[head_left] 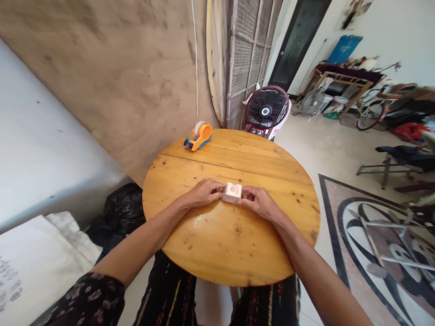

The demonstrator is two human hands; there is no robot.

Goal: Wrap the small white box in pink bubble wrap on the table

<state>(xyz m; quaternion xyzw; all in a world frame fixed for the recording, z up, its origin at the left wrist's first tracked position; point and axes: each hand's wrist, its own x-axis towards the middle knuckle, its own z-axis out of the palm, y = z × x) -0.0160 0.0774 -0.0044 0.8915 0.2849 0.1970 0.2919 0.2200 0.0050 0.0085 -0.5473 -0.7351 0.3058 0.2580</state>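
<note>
A small pale box (233,192) with a reddish print on top rests near the middle of the round wooden table (238,244). My left hand (206,192) grips its left side, fingers behind and thumb in front. From the other side my right hand (259,202) holds the box's right end, its fingers curled. The undersides of both hands lie close to the tabletop. Part of each box end is hidden by fingertips.
An orange tape dispenser (200,137) stands at the table's far left edge, by the wall. Behind the table is a fan (267,108). Black plastic bags (124,210) and a white sack (41,262) lie at the left. A metal frame (397,244) stands at the right.
</note>
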